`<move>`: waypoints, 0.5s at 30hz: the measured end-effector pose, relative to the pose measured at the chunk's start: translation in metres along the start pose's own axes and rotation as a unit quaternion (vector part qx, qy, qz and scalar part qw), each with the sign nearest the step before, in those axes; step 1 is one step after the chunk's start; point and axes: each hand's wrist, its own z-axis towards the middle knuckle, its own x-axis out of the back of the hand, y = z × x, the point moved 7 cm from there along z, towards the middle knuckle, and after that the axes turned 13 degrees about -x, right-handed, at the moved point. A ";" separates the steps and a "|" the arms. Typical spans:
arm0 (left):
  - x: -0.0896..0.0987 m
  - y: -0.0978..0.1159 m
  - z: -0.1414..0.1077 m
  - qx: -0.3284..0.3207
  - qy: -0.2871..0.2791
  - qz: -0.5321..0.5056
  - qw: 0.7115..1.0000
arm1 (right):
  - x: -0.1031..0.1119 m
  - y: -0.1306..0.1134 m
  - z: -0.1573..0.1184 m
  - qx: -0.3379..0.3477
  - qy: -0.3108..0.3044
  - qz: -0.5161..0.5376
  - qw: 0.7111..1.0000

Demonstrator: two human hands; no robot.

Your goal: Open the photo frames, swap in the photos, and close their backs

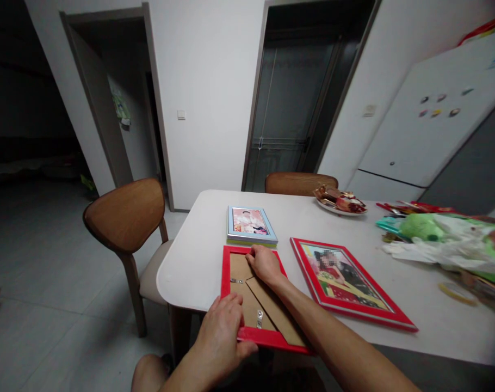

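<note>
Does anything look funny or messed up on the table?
The nearer red frame shows its back, while the blue frame and other red frame lie picture up. Its near end seems to poke past the table. The green and white plastic looks rumpled. I see nothing spilled.

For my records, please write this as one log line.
left hand: face-down red frame, near-left corner; right hand: its far end; nearby: second red frame, blue frame

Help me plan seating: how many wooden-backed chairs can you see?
2: one wooden-backed chair left of the white table, and a second chair behind its far edge. Others may be hidden under the table.
</note>
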 end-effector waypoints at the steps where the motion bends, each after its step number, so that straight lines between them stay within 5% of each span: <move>1: 0.001 -0.001 -0.001 -0.001 0.002 0.000 1.000 | 0.001 0.001 0.001 -0.003 0.003 0.007 1.000; 10: -0.021 0.031 0.008 -0.067 -0.030 0.052 0.996 | 0.037 0.011 -0.013 0.030 -0.011 0.136 0.990; 15: -0.024 0.035 0.013 -0.071 -0.019 0.016 0.997 | 0.064 0.060 -0.027 -0.063 -0.021 0.338 0.939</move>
